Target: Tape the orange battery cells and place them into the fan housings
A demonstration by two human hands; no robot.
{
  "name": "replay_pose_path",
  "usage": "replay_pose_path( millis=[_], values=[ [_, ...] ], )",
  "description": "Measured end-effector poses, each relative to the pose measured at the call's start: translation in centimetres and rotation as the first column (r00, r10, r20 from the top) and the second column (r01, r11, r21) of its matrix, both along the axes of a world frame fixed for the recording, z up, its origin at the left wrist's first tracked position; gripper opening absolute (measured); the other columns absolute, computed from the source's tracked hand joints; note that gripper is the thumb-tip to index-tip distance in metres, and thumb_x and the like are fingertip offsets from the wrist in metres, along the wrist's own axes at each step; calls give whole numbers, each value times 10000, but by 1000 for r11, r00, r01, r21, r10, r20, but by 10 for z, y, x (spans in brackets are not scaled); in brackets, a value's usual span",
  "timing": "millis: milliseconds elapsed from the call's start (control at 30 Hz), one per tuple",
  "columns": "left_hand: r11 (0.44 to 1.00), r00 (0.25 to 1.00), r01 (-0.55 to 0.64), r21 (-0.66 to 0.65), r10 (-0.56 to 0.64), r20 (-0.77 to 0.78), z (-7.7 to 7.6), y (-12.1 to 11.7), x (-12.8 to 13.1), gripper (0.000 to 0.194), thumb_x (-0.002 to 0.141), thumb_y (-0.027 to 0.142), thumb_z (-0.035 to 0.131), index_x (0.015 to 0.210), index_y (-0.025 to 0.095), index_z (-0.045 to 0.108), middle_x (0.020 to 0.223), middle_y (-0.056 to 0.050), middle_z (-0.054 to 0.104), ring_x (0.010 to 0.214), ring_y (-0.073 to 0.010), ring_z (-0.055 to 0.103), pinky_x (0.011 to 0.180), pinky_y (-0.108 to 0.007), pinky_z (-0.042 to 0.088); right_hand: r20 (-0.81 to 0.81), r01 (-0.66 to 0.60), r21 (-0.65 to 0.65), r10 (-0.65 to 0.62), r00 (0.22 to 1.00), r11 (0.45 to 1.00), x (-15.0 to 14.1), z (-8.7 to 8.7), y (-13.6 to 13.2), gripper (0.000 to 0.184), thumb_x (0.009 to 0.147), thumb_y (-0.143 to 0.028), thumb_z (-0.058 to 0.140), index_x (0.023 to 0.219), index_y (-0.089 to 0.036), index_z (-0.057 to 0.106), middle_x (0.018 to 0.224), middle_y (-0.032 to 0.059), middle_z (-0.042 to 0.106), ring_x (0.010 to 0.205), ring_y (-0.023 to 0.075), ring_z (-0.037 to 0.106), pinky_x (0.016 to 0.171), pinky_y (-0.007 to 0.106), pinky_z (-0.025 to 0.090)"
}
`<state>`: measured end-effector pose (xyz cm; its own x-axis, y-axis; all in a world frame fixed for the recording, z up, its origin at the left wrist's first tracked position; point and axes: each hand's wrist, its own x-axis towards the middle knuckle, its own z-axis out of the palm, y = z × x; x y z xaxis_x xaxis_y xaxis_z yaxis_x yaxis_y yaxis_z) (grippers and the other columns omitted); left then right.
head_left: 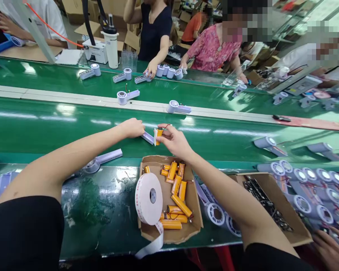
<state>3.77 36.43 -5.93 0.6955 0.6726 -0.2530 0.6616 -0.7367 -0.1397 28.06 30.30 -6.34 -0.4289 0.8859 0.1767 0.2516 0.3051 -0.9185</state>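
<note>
My left hand (133, 128) is closed on the end of a lavender plastic housing piece (147, 137) lying on the green belt (45, 128). My right hand (173, 140) pinches an orange cylindrical battery (158, 136) with thin wires, held right against that piece. Just below my hands sits an open cardboard box (192, 222) holding several more orange batteries (177, 184). A white roll of foam tape (148, 198) leans upright in the box, its loose end hanging over the front.
Lavender fan housings (299, 177) crowd the right side next to a cardboard box of dark parts (267, 205). Another housing (101, 161) lies left of the battery box. More units (178, 108) ride the far belt, where several people work.
</note>
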Motion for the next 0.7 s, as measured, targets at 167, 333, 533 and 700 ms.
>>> replay_pose_path(
  millis=[167,333,533,700],
  values=[
    [989,992,-125,-73,124,-13,4,19,18,238,805,270,834,1035,240,884,1037,-140,843,1050,-322,763,885,-361,530,49,104,80,-108,993,991,1,-14,11,498,928,-472,715,1354,-219,663,1017,64,844,971,265,813,954,448,678],
    [968,991,-83,-238,105,80,-2,34,19,229,758,452,881,960,345,891,846,1,825,855,-216,732,747,-287,459,-6,210,102,-211,978,972,4,-25,15,548,913,-516,711,1367,-219,632,1057,88,859,998,278,830,960,465,684],
    [942,943,17,-335,96,320,-29,35,11,249,734,465,865,946,334,872,994,36,853,993,-185,707,807,-237,449,-36,248,115,-245,969,962,9,-26,17,510,879,-516,754,1284,-214,687,1064,84,867,988,273,836,970,451,687],
    [916,906,66,-397,111,408,-30,33,19,182,792,449,819,853,279,839,1013,20,854,997,-171,715,842,-228,460,52,145,112,-152,987,983,12,-23,13,490,856,-515,776,1238,-210,751,990,59,857,918,259,822,929,433,694]
  ],
)
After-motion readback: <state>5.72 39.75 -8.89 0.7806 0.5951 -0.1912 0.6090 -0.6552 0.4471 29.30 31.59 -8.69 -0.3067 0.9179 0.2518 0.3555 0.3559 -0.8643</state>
